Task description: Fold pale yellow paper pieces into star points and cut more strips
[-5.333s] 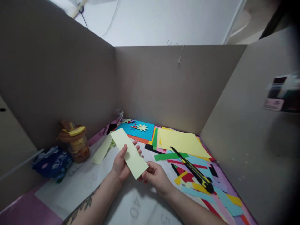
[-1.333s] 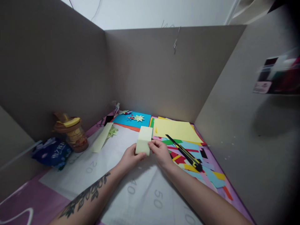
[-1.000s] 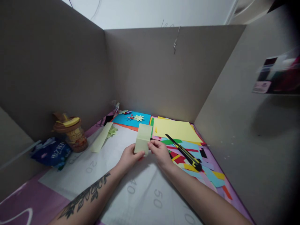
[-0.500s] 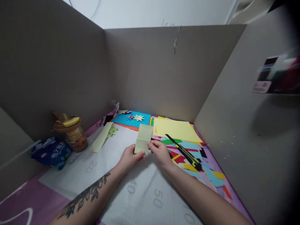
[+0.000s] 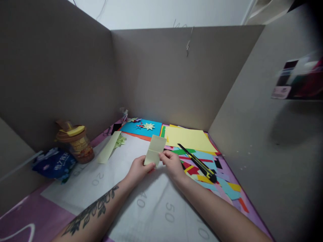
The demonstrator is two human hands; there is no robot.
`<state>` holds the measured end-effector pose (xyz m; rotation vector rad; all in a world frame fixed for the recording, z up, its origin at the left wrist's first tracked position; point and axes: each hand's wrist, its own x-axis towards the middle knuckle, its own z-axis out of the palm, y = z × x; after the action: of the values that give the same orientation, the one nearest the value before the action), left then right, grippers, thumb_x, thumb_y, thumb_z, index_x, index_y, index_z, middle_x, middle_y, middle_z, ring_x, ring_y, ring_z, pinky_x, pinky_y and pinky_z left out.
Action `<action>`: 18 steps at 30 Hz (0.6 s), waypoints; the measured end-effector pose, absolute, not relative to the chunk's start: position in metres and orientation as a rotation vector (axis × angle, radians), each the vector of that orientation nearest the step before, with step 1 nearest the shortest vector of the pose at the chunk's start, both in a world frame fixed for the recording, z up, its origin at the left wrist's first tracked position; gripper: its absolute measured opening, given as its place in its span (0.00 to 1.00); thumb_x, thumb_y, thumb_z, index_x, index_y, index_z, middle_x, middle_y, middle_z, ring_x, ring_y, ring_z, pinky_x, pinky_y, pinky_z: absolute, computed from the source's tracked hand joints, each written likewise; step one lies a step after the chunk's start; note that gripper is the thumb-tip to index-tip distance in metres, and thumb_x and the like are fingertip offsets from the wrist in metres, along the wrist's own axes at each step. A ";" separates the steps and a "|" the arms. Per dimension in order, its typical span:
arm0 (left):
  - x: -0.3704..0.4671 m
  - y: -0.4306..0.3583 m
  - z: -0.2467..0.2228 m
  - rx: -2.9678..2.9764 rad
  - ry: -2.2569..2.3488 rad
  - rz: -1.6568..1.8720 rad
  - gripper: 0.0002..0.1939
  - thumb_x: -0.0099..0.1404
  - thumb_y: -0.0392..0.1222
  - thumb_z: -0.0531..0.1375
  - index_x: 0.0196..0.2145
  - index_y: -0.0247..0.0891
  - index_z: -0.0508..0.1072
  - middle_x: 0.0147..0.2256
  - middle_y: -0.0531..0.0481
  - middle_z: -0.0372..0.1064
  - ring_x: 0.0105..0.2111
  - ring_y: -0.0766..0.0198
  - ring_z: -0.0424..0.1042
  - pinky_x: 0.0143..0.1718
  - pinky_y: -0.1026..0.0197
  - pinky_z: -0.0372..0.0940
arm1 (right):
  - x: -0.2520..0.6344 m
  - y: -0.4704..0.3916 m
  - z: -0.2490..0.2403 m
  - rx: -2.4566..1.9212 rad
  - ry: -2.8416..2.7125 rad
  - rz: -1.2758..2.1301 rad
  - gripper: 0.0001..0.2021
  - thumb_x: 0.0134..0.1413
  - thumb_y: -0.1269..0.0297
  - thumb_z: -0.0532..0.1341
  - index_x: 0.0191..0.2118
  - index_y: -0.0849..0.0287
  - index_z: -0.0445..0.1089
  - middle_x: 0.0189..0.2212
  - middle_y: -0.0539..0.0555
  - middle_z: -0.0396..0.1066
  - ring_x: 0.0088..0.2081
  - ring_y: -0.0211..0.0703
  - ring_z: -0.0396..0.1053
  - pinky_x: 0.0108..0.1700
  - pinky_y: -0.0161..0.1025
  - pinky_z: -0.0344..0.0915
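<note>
A small pale yellow-green piece of paper (image 5: 157, 144), with a crease across its middle, is held above the white sheet (image 5: 131, 144). My left hand (image 5: 140, 169) grips its lower left corner, thumb on top. At its right edge, the fingertips of my right hand (image 5: 171, 161) pinch the paper near the crease. To the right of my right hand lies a black and yellow utility knife (image 5: 199, 164) on coloured paper scraps (image 5: 227, 186). A longer pale green strip (image 5: 109, 148) rests to the left, beside crumpled-looking green cuttings (image 5: 120, 141).
Yellow sheets (image 5: 189, 138) lie at the back right. On blue paper (image 5: 126, 127) sit cut paper stars (image 5: 148, 126). A lidded cup (image 5: 80, 146) and a blue packet (image 5: 54, 164) stand at the left. Grey panels (image 5: 161, 77) enclose three sides.
The upper half of the creased paper has tilted slightly to the right. Both hands keep their grip in nearly the same place.
</note>
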<state>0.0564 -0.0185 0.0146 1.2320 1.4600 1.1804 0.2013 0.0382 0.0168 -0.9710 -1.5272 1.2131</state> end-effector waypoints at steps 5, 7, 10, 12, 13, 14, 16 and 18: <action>0.056 -0.018 0.011 1.190 1.353 1.140 0.12 0.52 0.46 0.62 0.29 0.33 0.72 0.22 0.50 0.73 0.22 0.64 0.69 0.22 0.66 0.59 | 0.204 0.043 0.014 -1.003 -1.513 1.211 0.17 0.46 0.53 0.60 0.17 0.59 0.61 0.14 0.46 0.56 0.20 0.34 0.52 0.24 0.33 0.49; 0.055 -0.017 0.009 1.146 1.286 1.125 0.15 0.52 0.48 0.62 0.32 0.33 0.72 0.24 0.48 0.74 0.24 0.63 0.71 0.22 0.66 0.60 | 0.204 0.046 0.013 -0.996 -1.488 1.214 0.17 0.46 0.53 0.60 0.17 0.59 0.61 0.14 0.45 0.56 0.20 0.34 0.52 0.23 0.33 0.49; 0.053 -0.017 0.009 1.075 1.174 1.105 0.20 0.53 0.51 0.63 0.36 0.31 0.73 0.30 0.45 0.75 0.28 0.62 0.74 0.23 0.67 0.61 | 0.206 0.048 0.013 -0.980 -1.481 1.216 0.17 0.46 0.53 0.60 0.17 0.59 0.61 0.15 0.45 0.56 0.20 0.34 0.53 0.24 0.33 0.50; 0.053 -0.018 0.010 1.044 1.120 1.091 0.21 0.52 0.51 0.64 0.39 0.31 0.72 0.35 0.43 0.74 0.30 0.61 0.74 0.23 0.68 0.61 | 0.207 0.048 0.015 -0.991 -1.483 1.226 0.17 0.45 0.53 0.60 0.17 0.59 0.62 0.15 0.46 0.57 0.20 0.34 0.53 0.24 0.33 0.50; 0.052 -0.018 0.011 1.034 1.104 1.086 0.22 0.52 0.51 0.64 0.39 0.31 0.72 0.36 0.42 0.74 0.30 0.62 0.75 0.23 0.69 0.61 | 0.207 0.048 0.017 -0.999 -1.482 1.235 0.17 0.45 0.54 0.60 0.17 0.59 0.62 0.14 0.46 0.57 0.20 0.34 0.53 0.24 0.33 0.50; 0.052 -0.019 0.012 1.028 1.092 1.081 0.22 0.52 0.50 0.64 0.40 0.31 0.71 0.36 0.42 0.74 0.30 0.62 0.75 0.23 0.69 0.61 | 0.208 0.049 0.017 -1.005 -1.483 1.243 0.16 0.45 0.54 0.60 0.17 0.60 0.62 0.14 0.46 0.57 0.20 0.34 0.53 0.24 0.33 0.50; 0.053 -0.019 0.014 1.039 1.093 1.081 0.21 0.52 0.47 0.64 0.40 0.31 0.71 0.33 0.43 0.74 0.28 0.64 0.74 0.23 0.69 0.60 | 0.208 0.049 0.018 -1.006 -1.489 1.248 0.16 0.45 0.54 0.60 0.18 0.60 0.63 0.14 0.46 0.57 0.20 0.34 0.54 0.24 0.33 0.50; 0.054 -0.018 0.013 1.055 1.122 1.102 0.20 0.51 0.43 0.65 0.40 0.31 0.70 0.29 0.46 0.74 0.24 0.66 0.72 0.22 0.70 0.59 | 0.208 0.049 0.016 -1.001 -1.501 1.236 0.16 0.46 0.54 0.60 0.18 0.60 0.63 0.15 0.46 0.58 0.20 0.34 0.54 0.24 0.33 0.51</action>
<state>0.0538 -0.0181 0.0133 1.0545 1.1217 1.1021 0.2081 0.0487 0.0161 -1.0008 -1.5012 1.2363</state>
